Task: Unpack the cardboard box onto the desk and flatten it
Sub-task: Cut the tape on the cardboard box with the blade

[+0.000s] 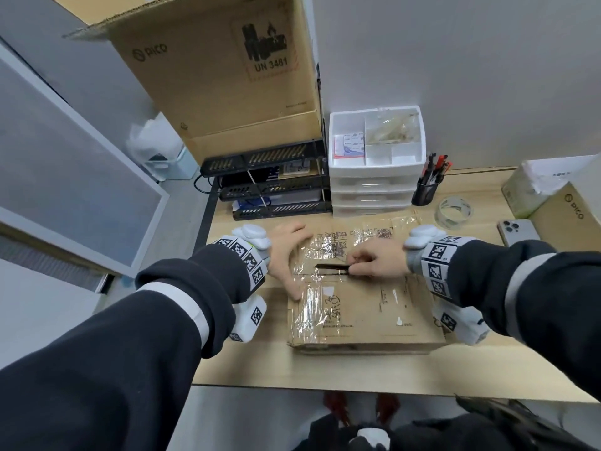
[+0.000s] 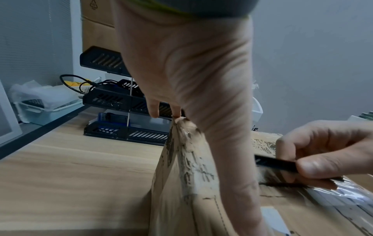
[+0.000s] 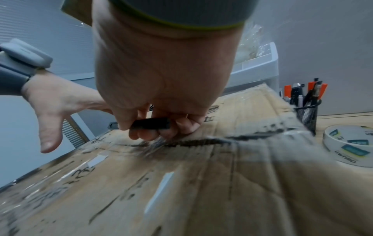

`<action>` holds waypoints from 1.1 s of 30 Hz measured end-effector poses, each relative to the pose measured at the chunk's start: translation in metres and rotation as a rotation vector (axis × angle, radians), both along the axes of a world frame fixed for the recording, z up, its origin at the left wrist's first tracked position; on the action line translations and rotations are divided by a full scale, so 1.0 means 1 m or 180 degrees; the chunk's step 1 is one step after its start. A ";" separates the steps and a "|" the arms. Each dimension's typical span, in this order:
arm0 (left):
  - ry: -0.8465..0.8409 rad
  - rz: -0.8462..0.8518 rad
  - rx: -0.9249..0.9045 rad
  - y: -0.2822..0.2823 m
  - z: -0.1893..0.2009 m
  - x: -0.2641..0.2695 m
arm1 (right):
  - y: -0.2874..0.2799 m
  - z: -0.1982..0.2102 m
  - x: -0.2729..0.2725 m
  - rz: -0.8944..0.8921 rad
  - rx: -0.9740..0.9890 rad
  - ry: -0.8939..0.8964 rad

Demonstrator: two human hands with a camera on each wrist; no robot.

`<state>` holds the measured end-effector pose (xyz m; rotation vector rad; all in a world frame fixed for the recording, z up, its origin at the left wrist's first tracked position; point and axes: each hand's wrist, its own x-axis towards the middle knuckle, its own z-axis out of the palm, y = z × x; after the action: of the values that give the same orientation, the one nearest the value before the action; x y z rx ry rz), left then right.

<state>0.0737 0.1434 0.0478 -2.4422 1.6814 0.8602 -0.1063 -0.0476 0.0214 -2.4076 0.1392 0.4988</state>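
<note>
Left hand [image 1: 286, 255] flat, fingers spread, pressing the box [image 1: 367, 307] on the worktop [image 1: 247, 362]; right hand's [image 1: 379, 260] grip pinches a black cutter [image 1: 330, 266] along the taped seam.

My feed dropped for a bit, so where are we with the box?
Early. The cardboard box lies closed on the desk, nothing unpacked. The right hand holds a black cutter at the taped centre seam, partly slit; the left hand braces the top. Opening, emptying and flattening remain.
</note>
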 end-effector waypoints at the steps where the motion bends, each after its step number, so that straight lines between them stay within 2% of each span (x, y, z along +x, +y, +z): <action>1: -0.0009 -0.0014 0.0039 0.000 0.002 0.000 | 0.004 -0.001 0.003 0.0052 -0.0046 0.0000; 8: -0.0114 0.0001 0.0132 0.001 0.001 -0.005 | 0.027 -0.004 0.020 0.0163 -0.0212 -0.0254; 19: -0.0135 -0.0073 0.0216 -0.001 -0.001 -0.005 | 0.029 -0.007 0.023 0.0481 -0.0693 -0.0487; 24: -0.0276 -0.0074 0.0319 -0.013 0.002 -0.008 | 0.026 -0.005 0.021 0.0564 -0.0611 -0.0501; 27: -0.0445 -0.0100 0.0361 -0.017 -0.002 -0.007 | 0.025 -0.003 0.021 0.0567 -0.0578 -0.0503; 33: -0.0719 -0.0119 0.0829 -0.031 0.002 -0.017 | 0.016 -0.008 0.013 0.0298 -0.0606 -0.0329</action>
<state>0.0568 0.1125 0.0499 -2.2320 1.4343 0.7160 -0.0932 -0.0320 0.0132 -2.6300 0.0299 0.4184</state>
